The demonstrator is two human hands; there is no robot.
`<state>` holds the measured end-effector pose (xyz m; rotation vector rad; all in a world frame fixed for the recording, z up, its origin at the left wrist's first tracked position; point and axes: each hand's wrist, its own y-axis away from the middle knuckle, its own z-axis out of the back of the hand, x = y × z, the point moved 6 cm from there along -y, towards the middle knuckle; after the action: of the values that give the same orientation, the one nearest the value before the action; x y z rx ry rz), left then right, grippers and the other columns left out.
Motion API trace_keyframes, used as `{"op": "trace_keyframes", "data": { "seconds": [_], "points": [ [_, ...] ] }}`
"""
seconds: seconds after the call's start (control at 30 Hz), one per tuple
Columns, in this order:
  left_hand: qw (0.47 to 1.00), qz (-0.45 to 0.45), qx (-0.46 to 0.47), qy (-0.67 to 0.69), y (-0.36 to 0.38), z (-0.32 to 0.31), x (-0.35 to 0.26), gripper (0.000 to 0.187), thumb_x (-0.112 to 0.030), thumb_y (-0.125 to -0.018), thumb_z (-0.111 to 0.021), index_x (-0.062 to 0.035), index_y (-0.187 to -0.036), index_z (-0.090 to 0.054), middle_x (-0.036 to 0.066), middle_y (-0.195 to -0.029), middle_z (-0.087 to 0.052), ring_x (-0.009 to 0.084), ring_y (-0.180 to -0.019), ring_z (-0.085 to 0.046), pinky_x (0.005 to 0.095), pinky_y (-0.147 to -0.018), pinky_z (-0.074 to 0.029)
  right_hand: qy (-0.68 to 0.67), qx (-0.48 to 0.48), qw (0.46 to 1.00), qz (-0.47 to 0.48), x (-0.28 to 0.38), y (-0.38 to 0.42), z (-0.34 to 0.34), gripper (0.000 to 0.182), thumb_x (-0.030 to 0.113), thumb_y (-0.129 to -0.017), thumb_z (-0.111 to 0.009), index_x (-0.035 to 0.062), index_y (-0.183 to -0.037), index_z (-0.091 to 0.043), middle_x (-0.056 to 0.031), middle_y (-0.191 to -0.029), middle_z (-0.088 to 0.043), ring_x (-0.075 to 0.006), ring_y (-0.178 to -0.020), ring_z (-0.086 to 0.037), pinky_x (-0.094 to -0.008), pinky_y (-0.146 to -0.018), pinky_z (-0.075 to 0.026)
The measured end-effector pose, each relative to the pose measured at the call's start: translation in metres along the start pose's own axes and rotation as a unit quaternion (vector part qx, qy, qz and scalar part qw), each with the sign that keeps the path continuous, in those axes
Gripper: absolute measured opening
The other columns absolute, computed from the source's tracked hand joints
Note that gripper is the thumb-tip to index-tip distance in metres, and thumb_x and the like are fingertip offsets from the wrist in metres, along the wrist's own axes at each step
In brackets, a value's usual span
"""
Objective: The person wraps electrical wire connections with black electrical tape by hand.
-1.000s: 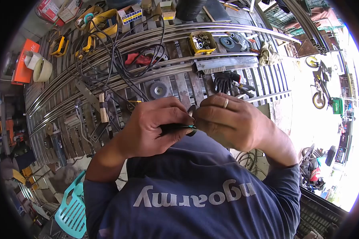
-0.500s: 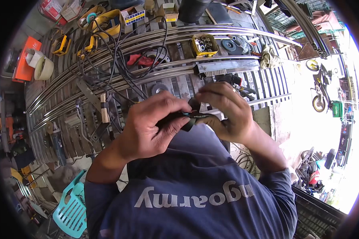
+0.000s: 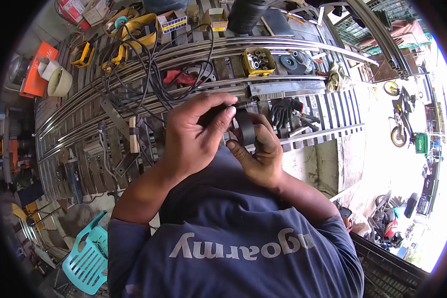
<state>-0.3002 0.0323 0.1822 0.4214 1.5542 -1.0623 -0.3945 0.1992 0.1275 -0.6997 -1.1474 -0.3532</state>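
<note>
- Left hand (image 3: 193,136) is closed around a dark, slim tool or handle (image 3: 218,113); only a short part shows past the thumb, so what it is cannot be told.
- Right hand (image 3: 260,149) pinches a black roll of tape (image 3: 245,130) between thumb and fingers, pressed up against the left hand. The two hands work together, held above the slatted metal workbench (image 3: 328,107).
- Roll sits just beside the tool's exposed end; whether tape is on it is hidden.
- Risk, as a judgement: a loose pinch could let the roll slip and drop between the slats.
- Risk: tangled black cables (image 3: 144,74) lie just beyond the hands and could snag a trailing strip.
- Black gloves (image 3: 283,110) lie unused nearby; both hands are bare.
</note>
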Motion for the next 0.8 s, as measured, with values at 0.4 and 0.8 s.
{"op": "trace_keyframes", "data": {
  "seconds": [0.4, 0.8],
  "points": [
    [0.969, -0.144, -0.01, -0.198, -0.002, -0.002, -0.012, 0.032, 0.013, -0.093, -0.081, 0.0004, -0.122, -0.08, 0.017, -0.112, -0.081, 0.0346, -0.098, -0.082, 0.0413, -0.085, -0.066, 0.045, -0.003, 0.999, -0.012, 0.016, -0.002, 0.012, 0.036, -0.001, -0.084, -0.097, 0.0031, -0.114, -0.077, -0.0159, -0.121, -0.073, -0.0288, -0.106, -0.075, -0.0371, -0.089, -0.06],
    [0.952, -0.106, 0.175, -0.228, -0.012, 0.005, 0.009, 0.022, 0.007, -0.088, -0.082, -0.0027, -0.108, -0.081, 0.015, -0.102, -0.08, 0.0374, -0.092, -0.079, 0.0449, -0.077, -0.062, 0.198, 0.053, 0.978, 0.049, 0.052, -0.038, 0.027, 0.041, 0.02, -0.083, -0.103, 0.0047, -0.097, -0.068, -0.0096, -0.083, -0.066, -0.0224, -0.066, -0.062, -0.0387, -0.061, -0.051]
  ]
}}
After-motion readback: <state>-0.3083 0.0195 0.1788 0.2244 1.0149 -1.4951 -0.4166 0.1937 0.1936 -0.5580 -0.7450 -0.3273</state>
